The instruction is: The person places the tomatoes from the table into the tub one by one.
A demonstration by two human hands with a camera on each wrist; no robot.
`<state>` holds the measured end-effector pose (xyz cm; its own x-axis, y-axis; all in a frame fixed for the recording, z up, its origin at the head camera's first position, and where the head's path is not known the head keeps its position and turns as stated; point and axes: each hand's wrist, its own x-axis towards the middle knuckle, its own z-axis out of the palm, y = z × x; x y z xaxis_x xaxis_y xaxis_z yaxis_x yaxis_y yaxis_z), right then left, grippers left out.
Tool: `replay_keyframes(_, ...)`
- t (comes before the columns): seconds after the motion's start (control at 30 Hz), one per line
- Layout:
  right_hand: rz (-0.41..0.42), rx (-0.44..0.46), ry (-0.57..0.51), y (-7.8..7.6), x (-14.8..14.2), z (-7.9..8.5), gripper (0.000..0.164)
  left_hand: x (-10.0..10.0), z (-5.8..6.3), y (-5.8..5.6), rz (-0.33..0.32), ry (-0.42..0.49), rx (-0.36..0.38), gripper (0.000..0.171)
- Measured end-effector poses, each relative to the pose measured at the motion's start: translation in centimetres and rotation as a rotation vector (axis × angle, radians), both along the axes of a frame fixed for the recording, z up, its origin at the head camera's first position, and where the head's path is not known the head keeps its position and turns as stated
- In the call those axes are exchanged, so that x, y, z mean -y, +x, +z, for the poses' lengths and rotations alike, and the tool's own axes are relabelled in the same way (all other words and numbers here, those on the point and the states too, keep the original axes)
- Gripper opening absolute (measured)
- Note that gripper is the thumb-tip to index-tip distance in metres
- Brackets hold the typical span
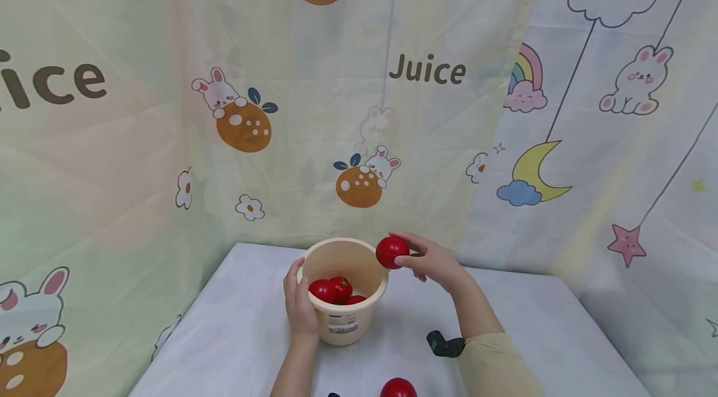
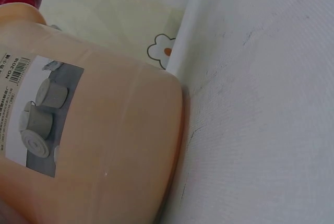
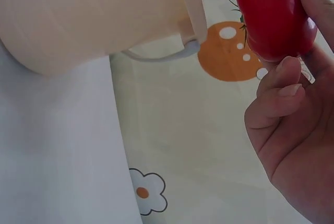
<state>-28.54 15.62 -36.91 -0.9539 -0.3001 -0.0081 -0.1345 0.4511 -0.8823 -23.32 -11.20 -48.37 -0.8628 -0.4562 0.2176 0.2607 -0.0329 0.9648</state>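
A cream plastic bucket [image 1: 346, 330] with a label on its front stands on the white table, tilted slightly toward me. My left hand [image 1: 300, 300] grips its left side, fingers up at the rim. Inside the bucket lie red tomatoes [image 1: 339, 288], three of them showing. Just off the right of the rim, my right hand [image 1: 432, 262] holds another tomato [image 1: 392, 252] between thumb and fingers. The right wrist view shows this tomato [image 3: 274, 15] with its green stem end facing the bucket. Only a corner of the left hand shows in the left wrist view.
One more tomato [image 1: 399, 388] sits on the white tablecloth [image 1: 235, 322] near me, cut off by the bottom of the head view. A grey handle [image 3: 162, 57] hangs at the bucket's far side. Printed curtains [image 1: 314, 104] stand behind and beside the table.
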Motion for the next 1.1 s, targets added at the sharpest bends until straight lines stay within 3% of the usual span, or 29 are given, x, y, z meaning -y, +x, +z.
replay_keyframes(0.5,0.159,0.018,0.021,-0.6,3.2,1.1,0.067,0.0,0.1,0.2,0.006,0.001,0.002,0.041)
replay_keyframes(0.73,0.221,0.025,0.048,-0.8,4.9,0.7,0.065,0.0,0.2,0.2,0.01,0.0,0.007,0.042)
replay_keyframes(1.1,0.259,0.022,0.145,-1.1,7.5,0.6,0.063,-0.1,0.3,0.3,-0.01,0.012,0.025,0.045)
